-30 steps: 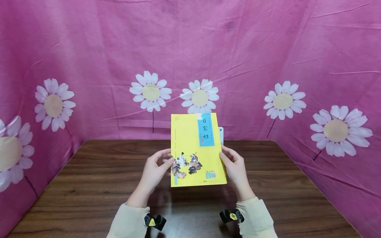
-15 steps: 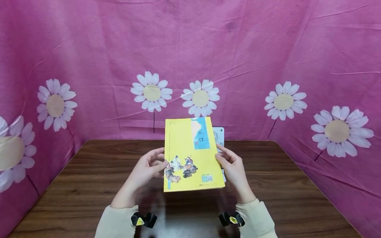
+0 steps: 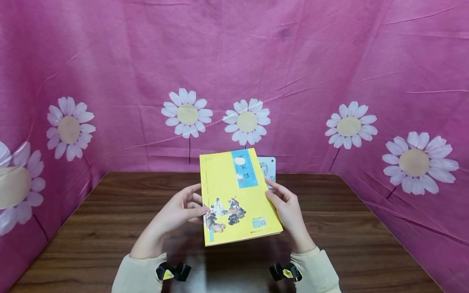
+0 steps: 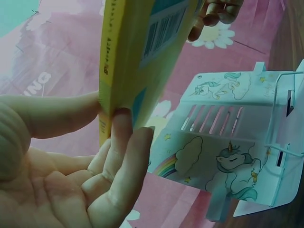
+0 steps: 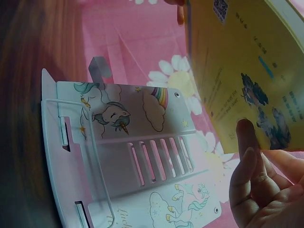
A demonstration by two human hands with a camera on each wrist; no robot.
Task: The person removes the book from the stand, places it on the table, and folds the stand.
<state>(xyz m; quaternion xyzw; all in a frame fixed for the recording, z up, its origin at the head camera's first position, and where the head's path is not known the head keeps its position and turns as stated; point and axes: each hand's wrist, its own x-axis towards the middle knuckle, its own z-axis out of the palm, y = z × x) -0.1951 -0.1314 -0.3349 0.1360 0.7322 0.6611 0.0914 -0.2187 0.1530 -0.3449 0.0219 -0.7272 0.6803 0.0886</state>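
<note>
Two bare hands hold one yellow paperback book with a blue title panel between them, tilted in the air above a dark brown wood-grain table. I see the left hand pinching its left side, thumb at the spine and fingers behind; a barcode shows on the back. Opposite, the right hand is clamped on the right edge, thumb on the front cover and fingers behind. Black Chinese characters run down the blue panel, and small painted figures sit on the cover's lower left.

Behind the book stands a white folding bookstand with unicorn drawings and slots; from the head view only its upper right part peeks out. Cream sleeves cover both forearms, with a black wrist camera by each cuff. Pink cloth printed with white daisies hangs all around the table.
</note>
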